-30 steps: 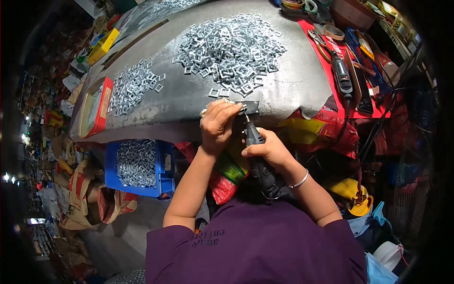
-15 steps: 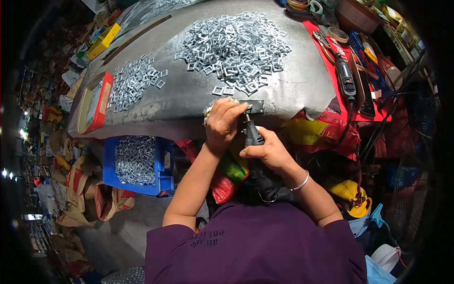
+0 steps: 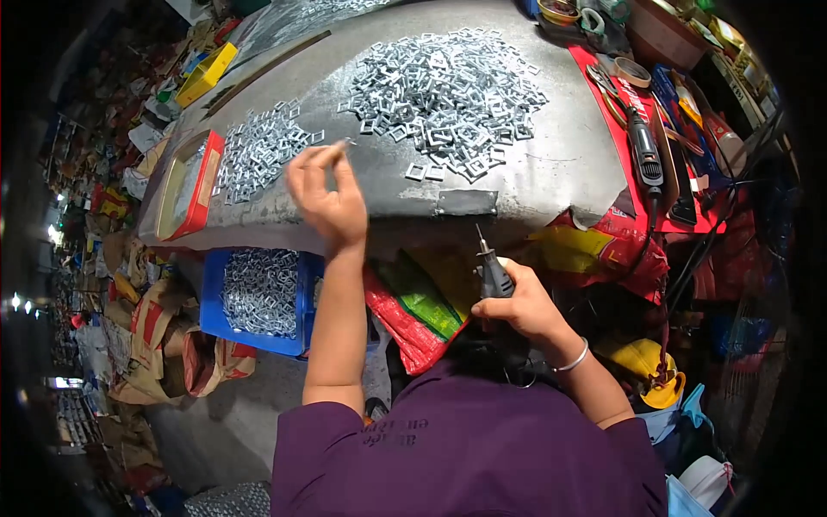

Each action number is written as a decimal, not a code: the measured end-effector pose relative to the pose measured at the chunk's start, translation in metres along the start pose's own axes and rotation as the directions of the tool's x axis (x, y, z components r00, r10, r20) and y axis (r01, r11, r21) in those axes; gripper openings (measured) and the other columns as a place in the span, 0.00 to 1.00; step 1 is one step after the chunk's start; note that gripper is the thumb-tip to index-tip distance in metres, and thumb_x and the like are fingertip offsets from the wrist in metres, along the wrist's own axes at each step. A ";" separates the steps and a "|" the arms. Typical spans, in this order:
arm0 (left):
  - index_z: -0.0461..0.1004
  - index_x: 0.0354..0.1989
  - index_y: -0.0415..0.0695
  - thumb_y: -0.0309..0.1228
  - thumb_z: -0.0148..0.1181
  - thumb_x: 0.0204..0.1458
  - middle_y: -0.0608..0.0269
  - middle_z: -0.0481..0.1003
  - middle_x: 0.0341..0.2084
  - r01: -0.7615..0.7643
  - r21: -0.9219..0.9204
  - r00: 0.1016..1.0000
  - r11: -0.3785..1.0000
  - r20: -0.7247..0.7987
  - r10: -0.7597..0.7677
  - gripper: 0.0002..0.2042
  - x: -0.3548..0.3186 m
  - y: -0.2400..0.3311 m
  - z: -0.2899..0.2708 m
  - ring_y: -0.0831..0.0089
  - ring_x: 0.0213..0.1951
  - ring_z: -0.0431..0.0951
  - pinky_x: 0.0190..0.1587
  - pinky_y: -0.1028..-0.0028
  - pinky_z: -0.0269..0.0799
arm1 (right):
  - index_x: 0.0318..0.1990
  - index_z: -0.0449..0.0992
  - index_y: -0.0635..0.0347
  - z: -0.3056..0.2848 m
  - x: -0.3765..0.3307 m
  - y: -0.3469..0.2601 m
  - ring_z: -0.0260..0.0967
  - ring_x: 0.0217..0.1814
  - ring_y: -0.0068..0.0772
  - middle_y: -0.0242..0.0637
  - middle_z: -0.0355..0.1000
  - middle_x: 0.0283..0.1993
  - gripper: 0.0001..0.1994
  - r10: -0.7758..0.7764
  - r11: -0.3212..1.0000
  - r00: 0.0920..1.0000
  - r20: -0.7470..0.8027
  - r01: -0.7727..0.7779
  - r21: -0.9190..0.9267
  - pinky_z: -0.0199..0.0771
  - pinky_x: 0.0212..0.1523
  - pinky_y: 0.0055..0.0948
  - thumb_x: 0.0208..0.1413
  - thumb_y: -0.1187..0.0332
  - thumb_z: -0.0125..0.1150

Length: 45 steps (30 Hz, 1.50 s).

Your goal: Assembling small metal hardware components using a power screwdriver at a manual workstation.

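My left hand (image 3: 327, 198) is raised over the table between two heaps of small square metal frames, blurred by motion. Its fingers are pinched on a small metal frame, showing only as a glint at the fingertips. In front of the table's near edge, my right hand (image 3: 521, 302) grips a dark rotary tool (image 3: 494, 274), its thin bit pointing up and touching nothing. The large heap of frames (image 3: 444, 95) lies at the middle of the table, with a couple of loose ones at its near side. The smaller heap (image 3: 263, 151) is at the left.
A red-rimmed tray (image 3: 207, 185) stands at the table's left edge. Below it, a blue bin (image 3: 303, 302) holds more frames. A dark pad (image 3: 467, 202) lies at the near edge. On the right, a red cloth (image 3: 607, 112) carries pliers and another rotary tool (image 3: 644, 151) with its cord.
My left hand has left the tool tip at the table edge and swung left and up toward the smaller heap. My right hand has lowered slightly with the rotary tool. The view has shifted a little.
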<state>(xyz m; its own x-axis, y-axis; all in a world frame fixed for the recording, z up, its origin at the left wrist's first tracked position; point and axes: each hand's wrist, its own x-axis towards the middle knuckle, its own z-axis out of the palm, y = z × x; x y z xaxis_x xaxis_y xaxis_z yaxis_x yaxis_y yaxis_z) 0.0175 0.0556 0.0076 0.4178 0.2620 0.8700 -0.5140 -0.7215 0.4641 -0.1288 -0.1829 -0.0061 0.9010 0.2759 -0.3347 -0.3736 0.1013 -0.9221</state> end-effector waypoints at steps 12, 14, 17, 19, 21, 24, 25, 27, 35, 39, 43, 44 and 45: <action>0.79 0.31 0.47 0.34 0.69 0.50 0.64 0.78 0.32 0.035 0.136 0.867 0.990 0.488 -0.098 0.06 -0.030 0.025 0.029 0.62 0.41 0.72 0.48 0.65 0.69 | 0.42 0.72 0.61 -0.005 0.005 0.023 0.67 0.22 0.22 0.31 0.71 0.27 0.17 -0.065 0.998 0.998 0.015 0.065 -0.020 0.69 0.26 0.22 0.42 0.81 0.68; 0.79 0.33 0.46 0.33 0.68 0.50 0.64 0.78 0.32 0.000 0.121 0.906 0.993 0.420 -0.052 0.06 -0.033 0.030 0.028 0.63 0.42 0.72 0.48 0.65 0.69 | 0.42 0.72 0.61 -0.007 0.003 0.021 0.67 0.22 0.22 0.31 0.72 0.27 0.17 -0.056 0.998 0.998 0.003 0.056 -0.019 0.69 0.26 0.22 0.43 0.82 0.68; 0.79 0.36 0.45 0.30 0.67 0.50 0.64 0.78 0.32 -0.097 0.166 0.892 0.981 0.452 0.012 0.07 -0.037 0.029 0.024 0.63 0.40 0.73 0.46 0.66 0.70 | 0.40 0.73 0.61 -0.006 -0.001 0.010 0.63 0.24 0.20 0.29 0.70 0.27 0.16 -0.010 0.998 1.000 -0.024 0.011 0.059 0.66 0.29 0.20 0.42 0.79 0.69; 0.79 0.38 0.45 0.29 0.67 0.50 0.64 0.78 0.31 -0.128 0.181 0.886 0.975 0.462 0.031 0.07 -0.037 0.030 0.022 0.63 0.39 0.74 0.45 0.66 0.71 | 0.40 0.73 0.61 -0.005 -0.001 0.010 0.62 0.25 0.20 0.28 0.70 0.27 0.16 0.006 0.997 0.999 -0.032 -0.004 0.083 0.65 0.29 0.19 0.42 0.78 0.69; 0.81 0.39 0.44 0.26 0.67 0.50 0.63 0.79 0.32 0.065 0.031 0.872 0.997 0.485 -0.072 0.08 -0.035 0.034 0.022 0.63 0.38 0.75 0.45 0.66 0.72 | 0.42 0.73 0.61 -0.006 0.002 0.015 0.64 0.24 0.21 0.29 0.71 0.27 0.17 -0.053 0.998 0.998 -0.026 0.053 0.030 0.67 0.28 0.19 0.42 0.80 0.68; 0.82 0.41 0.43 0.24 0.68 0.50 0.62 0.80 0.33 0.262 -0.119 0.832 0.958 0.530 -0.162 0.09 -0.038 0.039 0.022 0.63 0.38 0.76 0.45 0.67 0.73 | 0.43 0.73 0.61 -0.006 0.005 0.020 0.67 0.23 0.22 0.31 0.71 0.26 0.18 -0.109 0.994 0.994 -0.028 0.108 -0.018 0.68 0.27 0.20 0.42 0.82 0.67; 0.82 0.41 0.43 0.22 0.67 0.49 0.62 0.80 0.33 0.201 -0.202 0.849 0.958 0.524 -0.068 0.10 -0.046 0.041 0.021 0.63 0.38 0.77 0.45 0.67 0.73 | 0.43 0.73 0.61 -0.006 0.006 0.020 0.66 0.24 0.21 0.30 0.71 0.27 0.17 -0.090 0.996 0.996 -0.027 0.090 0.012 0.68 0.28 0.19 0.42 0.81 0.67; 0.82 0.41 0.42 0.19 0.67 0.49 0.62 0.80 0.34 0.077 -0.356 0.870 0.931 0.481 0.111 0.11 -0.062 0.048 0.015 0.62 0.37 0.77 0.45 0.67 0.74 | 0.41 0.73 0.60 -0.006 0.007 0.018 0.64 0.26 0.20 0.29 0.71 0.28 0.16 -0.052 0.996 0.999 -0.013 0.053 0.066 0.67 0.29 0.19 0.43 0.79 0.68; 0.83 0.42 0.42 0.17 0.63 0.48 0.60 0.80 0.36 -0.043 -0.450 0.878 0.892 0.409 0.248 0.13 -0.080 0.036 0.015 0.60 0.40 0.77 0.47 0.65 0.75 | 0.43 0.74 0.61 0.005 0.025 0.009 0.64 0.24 0.21 0.29 0.70 0.27 0.17 0.001 0.989 0.999 -0.032 0.004 0.149 0.66 0.28 0.17 0.43 0.81 0.66; 0.83 0.43 0.42 0.17 0.63 0.47 0.60 0.79 0.37 -0.055 -0.442 0.869 0.896 0.421 0.261 0.15 -0.079 0.037 0.014 0.60 0.41 0.77 0.47 0.65 0.75 | 0.44 0.74 0.61 0.006 0.026 0.000 0.64 0.24 0.21 0.30 0.71 0.27 0.17 0.048 0.983 0.997 -0.054 -0.038 0.179 0.66 0.28 0.17 0.43 0.81 0.66; 0.82 0.44 0.42 0.17 0.63 0.46 0.60 0.78 0.39 -0.099 -0.413 0.871 0.905 0.404 0.280 0.15 -0.081 0.037 0.014 0.59 0.42 0.77 0.46 0.65 0.75 | 0.43 0.75 0.61 0.008 0.015 -0.018 0.64 0.25 0.20 0.30 0.71 0.28 0.16 0.088 0.964 0.996 -0.008 -0.083 0.251 0.65 0.28 0.16 0.44 0.82 0.66; 0.82 0.44 0.42 0.17 0.63 0.46 0.60 0.78 0.39 -0.099 -0.414 0.871 0.905 0.404 0.280 0.15 -0.081 0.037 0.014 0.59 0.42 0.77 0.46 0.65 0.75 | 0.43 0.75 0.61 0.008 0.015 -0.018 0.64 0.25 0.20 0.30 0.71 0.28 0.16 0.088 0.964 0.996 -0.010 -0.082 0.252 0.65 0.28 0.16 0.44 0.82 0.66; 0.82 0.44 0.42 0.17 0.63 0.46 0.60 0.78 0.39 -0.106 -0.410 0.870 0.906 0.403 0.285 0.15 -0.082 0.036 0.015 0.59 0.41 0.77 0.46 0.64 0.75 | 0.43 0.75 0.61 0.009 0.015 -0.017 0.64 0.25 0.20 0.30 0.71 0.28 0.16 0.068 0.967 0.998 -0.009 -0.063 0.246 0.65 0.28 0.16 0.44 0.81 0.66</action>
<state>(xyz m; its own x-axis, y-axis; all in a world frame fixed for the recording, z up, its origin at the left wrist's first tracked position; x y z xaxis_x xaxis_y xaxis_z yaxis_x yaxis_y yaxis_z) -0.0242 -0.0014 -0.0499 0.5191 -0.2358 0.8216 -0.8173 -0.4184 0.3963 -0.1105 -0.1721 0.0059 0.8756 0.2733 -0.3982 -0.4727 0.3154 -0.8229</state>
